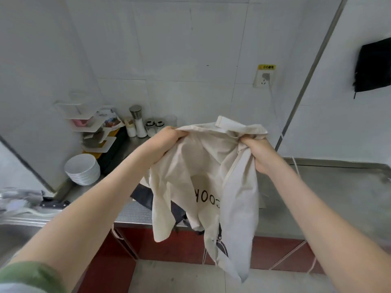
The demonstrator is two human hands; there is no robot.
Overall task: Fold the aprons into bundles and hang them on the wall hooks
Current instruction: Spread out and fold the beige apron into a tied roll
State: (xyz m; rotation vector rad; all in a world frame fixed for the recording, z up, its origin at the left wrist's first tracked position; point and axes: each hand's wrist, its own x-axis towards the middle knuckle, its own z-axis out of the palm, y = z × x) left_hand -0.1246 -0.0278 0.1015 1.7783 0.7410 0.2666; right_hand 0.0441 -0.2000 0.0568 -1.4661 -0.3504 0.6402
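While I hold both arms out over the steel counter [317, 193], the cream apron [203, 166] hangs between my hands, lifted off the surface. My left hand [167, 142] has its fingers curled round a bunched fistful of the top edge on the left. My right hand [257, 154] grips another gathered bunch on the right, with a flat cream strap end sticking up just beyond the cloth between them. The apron sags in loose folds below my fists. Its lower end drops past the near edge of the counter, in front of the red cabinet front. Dark printed letters show upside down on the middle of the cloth.

Under the hanging apron a dark cloth [143, 197] lies on the counter, mostly hidden, and I cannot tell whether the two touch. On the right wall, well apart from my hands, a black cloth [374, 68] hangs flat, though I cannot see what holds it. A stack of white bowls [82, 169] stands at the far left of the counter, below a white corner rack [93, 125]. Shakers [138, 121] are grouped against the far wall near my left hand. A wall socket [263, 79] with a yellow label sits above my right hand. A black-handled knife [55, 204] lies at the left, beside the sink [17, 233]
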